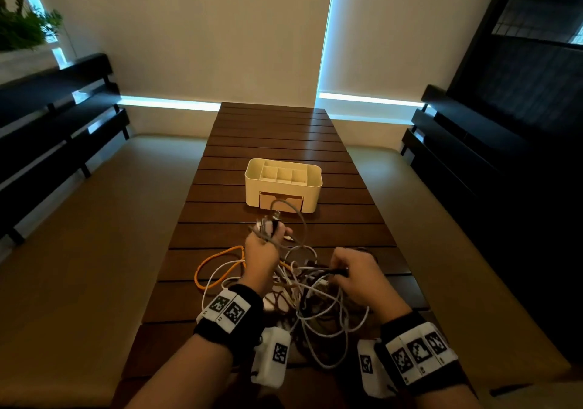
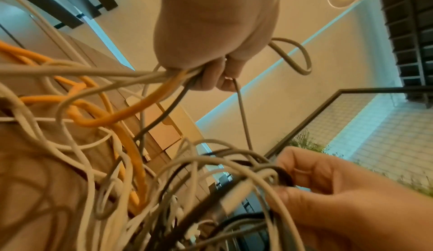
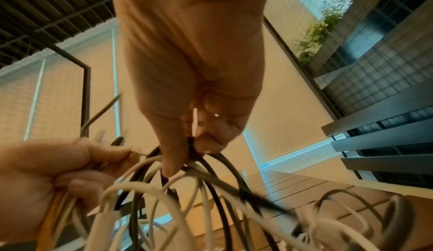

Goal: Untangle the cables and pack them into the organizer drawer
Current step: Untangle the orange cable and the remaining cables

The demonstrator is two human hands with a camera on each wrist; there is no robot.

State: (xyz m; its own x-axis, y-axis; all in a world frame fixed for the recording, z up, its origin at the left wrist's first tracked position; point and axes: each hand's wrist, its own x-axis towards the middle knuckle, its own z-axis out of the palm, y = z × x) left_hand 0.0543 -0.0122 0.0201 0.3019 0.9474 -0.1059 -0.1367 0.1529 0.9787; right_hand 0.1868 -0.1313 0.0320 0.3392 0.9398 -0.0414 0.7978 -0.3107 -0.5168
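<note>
Orange, white and black cables (image 1: 284, 285) lie knotted at lower centre, the organizer (image 1: 283, 184) above them, left hand (image 1: 263, 251) fisting several strands, right hand (image 1: 356, 277) pinching black ones; pulling apart could tighten knots.

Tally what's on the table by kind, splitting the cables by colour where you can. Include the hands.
Organizer: 1
Orange cable: 1, as far as shows
White, grey and black cables: too tangled to count
Hands: 2, left hand and right hand, each with a grip on cables
Total countable: 4
</note>
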